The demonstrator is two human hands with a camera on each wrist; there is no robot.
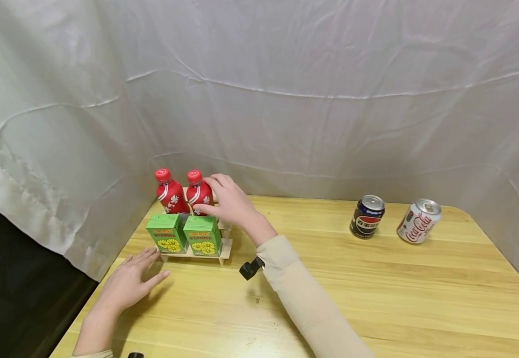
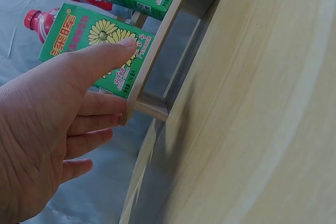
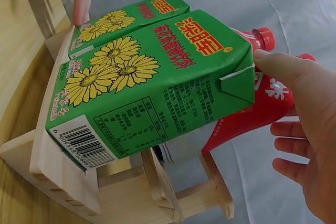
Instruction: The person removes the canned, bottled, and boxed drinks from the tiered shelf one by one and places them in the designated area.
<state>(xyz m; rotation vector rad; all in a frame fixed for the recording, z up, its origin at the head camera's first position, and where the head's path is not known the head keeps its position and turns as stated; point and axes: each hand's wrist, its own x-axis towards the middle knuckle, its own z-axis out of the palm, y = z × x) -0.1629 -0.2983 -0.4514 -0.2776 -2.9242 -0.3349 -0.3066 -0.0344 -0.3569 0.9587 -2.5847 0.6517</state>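
Left hand (image 1: 129,281), fingers wide, is at the wooden rack (image 1: 226,247); right hand (image 1: 232,201) curves around the red bottle (image 1: 199,193) on its rear tier, grip unclear: a dragging thumb could topple bottle or green carton (image 1: 203,237).

Parts hidden, cropped or illegible.
Head: hidden behind the left green carton (image 1: 168,235) and right green carton (image 1: 203,237), lower ends of the left red bottle (image 1: 172,195) and right red bottle (image 1: 198,193). Left wrist: obscured by the thumb of the left hand (image 2: 42,119), some carton print. Right wrist: cropped by the edges, both hands; too small to read surely, finest lettering.
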